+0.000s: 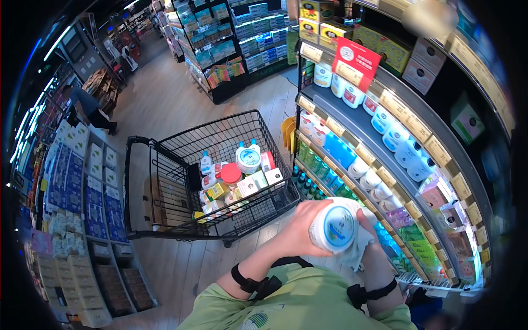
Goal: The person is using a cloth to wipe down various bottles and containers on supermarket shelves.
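Observation:
My left hand [307, 231] is closed around a white round tub [339, 228] with a blue-and-green lid, held in front of my chest. On the tub's other side, my right hand [367, 225] holds a white cloth [355, 249] against it; its fingers are partly hidden by the cloth. Ahead and to the left stands a black wire shopping cart [181, 225]. Inside lie a similar white tub [248, 160], a red-lidded tub [231, 173], a white bottle with a blue cap [206, 163], a yellow box [217, 191] and several small cartons.
Close on the right, a curved store shelf [342, 109] carries bottles, tubs and boxes. Stacked blue-and-white packs [68, 177] line the left side. Another display rack [210, 45] stands beyond the cart. A person [88, 105] bends near the far left display.

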{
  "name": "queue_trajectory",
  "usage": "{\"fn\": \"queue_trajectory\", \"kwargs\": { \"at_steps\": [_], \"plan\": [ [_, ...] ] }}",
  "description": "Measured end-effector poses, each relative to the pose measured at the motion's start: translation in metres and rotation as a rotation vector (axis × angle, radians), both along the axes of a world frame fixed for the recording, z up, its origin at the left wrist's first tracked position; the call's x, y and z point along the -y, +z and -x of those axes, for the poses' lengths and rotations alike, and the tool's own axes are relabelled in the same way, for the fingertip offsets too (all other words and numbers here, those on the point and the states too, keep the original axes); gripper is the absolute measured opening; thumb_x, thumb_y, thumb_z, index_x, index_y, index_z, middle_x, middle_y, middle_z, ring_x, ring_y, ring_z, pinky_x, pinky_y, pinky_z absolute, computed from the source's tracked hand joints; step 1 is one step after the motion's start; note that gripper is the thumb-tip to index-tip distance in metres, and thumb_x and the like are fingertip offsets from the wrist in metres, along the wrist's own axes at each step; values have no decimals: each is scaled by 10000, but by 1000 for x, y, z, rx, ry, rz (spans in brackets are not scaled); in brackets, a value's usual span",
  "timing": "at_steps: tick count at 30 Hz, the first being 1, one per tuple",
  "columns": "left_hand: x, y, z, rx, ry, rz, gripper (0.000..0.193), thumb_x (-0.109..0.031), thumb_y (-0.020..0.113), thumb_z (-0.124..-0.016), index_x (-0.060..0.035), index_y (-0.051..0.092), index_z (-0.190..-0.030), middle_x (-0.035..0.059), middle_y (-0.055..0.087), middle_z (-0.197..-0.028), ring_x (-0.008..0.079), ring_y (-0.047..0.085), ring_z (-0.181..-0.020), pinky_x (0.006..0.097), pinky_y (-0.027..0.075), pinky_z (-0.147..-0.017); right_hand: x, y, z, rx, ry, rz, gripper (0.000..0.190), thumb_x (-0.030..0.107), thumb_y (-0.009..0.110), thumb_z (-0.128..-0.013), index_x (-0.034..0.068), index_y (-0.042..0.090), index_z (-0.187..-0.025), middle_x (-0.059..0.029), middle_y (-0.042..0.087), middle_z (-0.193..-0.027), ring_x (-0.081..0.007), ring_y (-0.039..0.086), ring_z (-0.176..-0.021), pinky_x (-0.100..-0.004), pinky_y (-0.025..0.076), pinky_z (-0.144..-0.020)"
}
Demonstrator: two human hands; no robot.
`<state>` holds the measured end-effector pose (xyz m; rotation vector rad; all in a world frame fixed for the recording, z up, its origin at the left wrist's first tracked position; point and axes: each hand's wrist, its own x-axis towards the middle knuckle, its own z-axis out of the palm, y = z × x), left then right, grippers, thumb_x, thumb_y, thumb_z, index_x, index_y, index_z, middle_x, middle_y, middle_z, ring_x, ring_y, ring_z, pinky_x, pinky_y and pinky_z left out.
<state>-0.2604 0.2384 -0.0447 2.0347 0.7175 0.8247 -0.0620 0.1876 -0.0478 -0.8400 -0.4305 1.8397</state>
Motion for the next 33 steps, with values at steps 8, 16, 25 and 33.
{"fn": "queue_trajectory", "kwargs": {
  "at_steps": [8,16,25,33],
  "plan": [
    [-49,-25,65,317,-51,847,607,-217,648,-870,-35,359,-1372,78,510,-1256,151,505,-1125,292,433,-924,-49,-20,62,180,-38,-84,527,345,540,-926,32,416,-1331,-106,565,-1208,-201,567,-1081,-352,466,-916],
    [-161,-95,150,80,587,734,581,-323,697,-812,-13,459,-1241,112,616,-1074,198,630,-907,324,518,-727,-51,-41,45,558,-348,-56,437,320,550,-930,31,507,-1255,-60,590,-1139,-152,562,-1010,-308,457,-849],
    [-227,-184,110,-402,526,160,667,-432,739,-688,33,598,-1144,281,579,-1102,425,532,-1057,455,418,-940,45,-72,-23,637,-789,195,385,333,544,-932,52,553,-1196,-33,627,-1059,-137,605,-904,-309,489,-782],
    [-245,-236,140,-730,260,11,511,-335,750,-628,24,665,-980,242,657,-901,389,628,-892,429,490,-818,75,-46,-20,575,-856,203,322,286,491,-961,72,548,-1194,-5,618,-971,-79,579,-819,-245,482,-683]
  ]
}}
